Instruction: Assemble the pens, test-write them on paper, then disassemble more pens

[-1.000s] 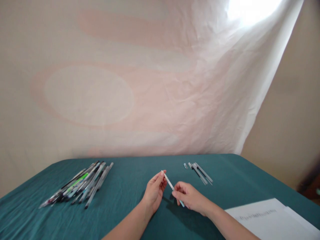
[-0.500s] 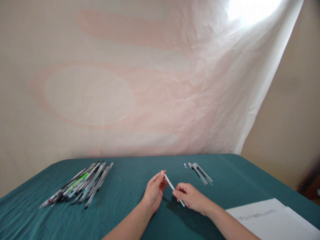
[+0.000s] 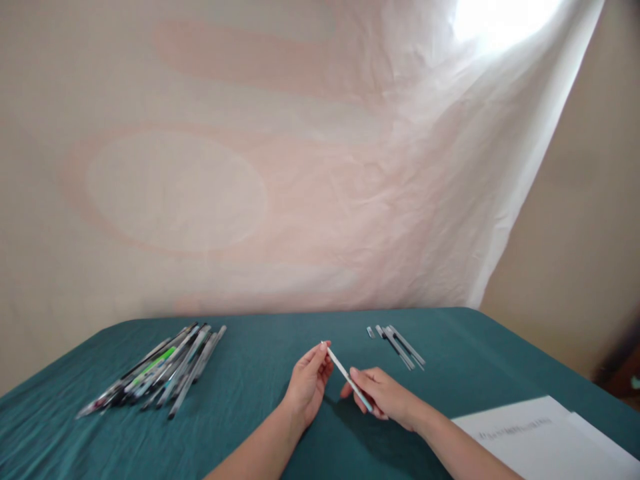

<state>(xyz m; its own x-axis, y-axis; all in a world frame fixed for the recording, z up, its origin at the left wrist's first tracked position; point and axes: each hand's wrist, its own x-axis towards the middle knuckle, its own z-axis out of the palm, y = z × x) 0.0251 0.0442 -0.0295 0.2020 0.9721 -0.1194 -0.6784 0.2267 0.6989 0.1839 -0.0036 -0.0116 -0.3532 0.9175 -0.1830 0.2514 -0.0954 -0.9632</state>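
Both my hands hold one thin white pen point(image 3: 346, 377) just above the teal tablecloth point(image 3: 250, 373). My left hand point(image 3: 307, 387) pinches its far upper end between thumb and fingertips. My right hand point(image 3: 383, 393) grips the near lower end, where a pale blue tip pokes out past the fingers. The pen slants from upper left to lower right between the two hands.
A heap of several pens point(image 3: 160, 370), one with a green barrel, lies at the left of the cloth. A few grey pens point(image 3: 400, 345) lie behind my right hand. White paper sheets point(image 3: 545, 440) sit at the near right corner. A pale draped sheet point(image 3: 300, 167) hangs behind.
My right hand's fingers have loosened and slid a little along the pen, so more of its barrel and blue end shows. The left hand stays put.
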